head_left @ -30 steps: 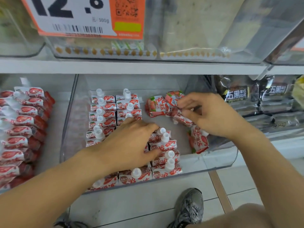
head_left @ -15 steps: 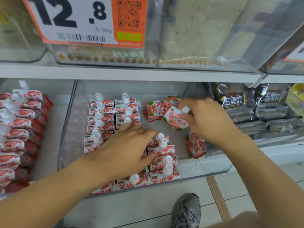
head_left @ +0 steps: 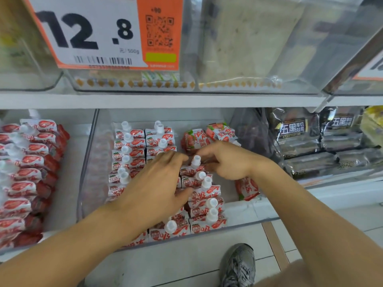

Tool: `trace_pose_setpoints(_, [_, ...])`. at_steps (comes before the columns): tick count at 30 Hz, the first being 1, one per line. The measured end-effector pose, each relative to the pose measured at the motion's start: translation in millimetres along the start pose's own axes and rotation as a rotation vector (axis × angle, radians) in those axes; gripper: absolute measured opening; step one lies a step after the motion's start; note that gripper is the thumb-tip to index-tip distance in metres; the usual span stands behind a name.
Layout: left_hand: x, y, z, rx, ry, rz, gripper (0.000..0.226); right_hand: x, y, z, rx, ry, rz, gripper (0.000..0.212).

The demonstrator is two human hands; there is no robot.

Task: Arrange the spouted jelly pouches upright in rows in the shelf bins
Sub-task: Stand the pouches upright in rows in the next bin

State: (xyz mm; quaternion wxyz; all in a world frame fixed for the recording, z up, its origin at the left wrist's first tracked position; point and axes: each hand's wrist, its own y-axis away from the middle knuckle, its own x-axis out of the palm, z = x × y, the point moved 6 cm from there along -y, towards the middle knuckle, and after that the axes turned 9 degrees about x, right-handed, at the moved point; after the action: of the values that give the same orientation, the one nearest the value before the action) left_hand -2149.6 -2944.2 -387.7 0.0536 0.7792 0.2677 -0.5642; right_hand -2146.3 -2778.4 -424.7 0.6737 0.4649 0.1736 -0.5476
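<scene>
Red-and-white spouted jelly pouch [head_left: 193, 168], upright at the third row's 12 o'clock end in the clear plastic shelf bin [head_left: 91, 162], pinched by the right hand [head_left: 226, 160]; left hand [head_left: 157, 187] rests flat, fingers relaxed, on neighbouring upright pouches [head_left: 128, 146].

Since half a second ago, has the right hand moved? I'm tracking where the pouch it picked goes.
Yes. The right hand has come down and left from beside the loose pouches at the bin's back to the rear of the third row.
</scene>
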Motion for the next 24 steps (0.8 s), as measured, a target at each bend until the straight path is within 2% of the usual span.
trace_pose_setpoints(2, [2, -5, 0, 0.006, 0.026, 0.012, 0.063, 5, 4, -1, 0.01, -0.058, 0.073, 0.058])
trace_pose_setpoints(5, [6, -7, -5, 0.041, -0.003, 0.056, 0.068, 5, 16, -1, 0.017, -0.086, 0.067, 0.066])
trace_pose_setpoints(10, [4, -4, -6, 0.059, -0.032, 0.082, 0.07, -41, 73, -7, 0.248, 0.271, -0.277, 0.044])
trace_pose_setpoints(12, [3, -3, -6, 0.068, -0.021, 0.078, 0.07, -43, 100, -2, 0.359, 0.358, -0.274, 0.045])
trace_pose_setpoints(16, [5, -1, -6, 0.086, -0.033, 0.082, 0.069, -15, 109, 0, 0.502, 0.476, -0.147, 0.051])
trace_pose_setpoints(20, [7, -2, -4, 0.091, -0.032, 0.08, 0.07, -16, 95, -4, 0.565, 0.457, -0.305, 0.034])
trace_pose_setpoints(24, [9, -3, -2, 0.083, -0.039, 0.088, 0.071, -5, 90, -4, 0.615, 0.511, -0.288, 0.034])
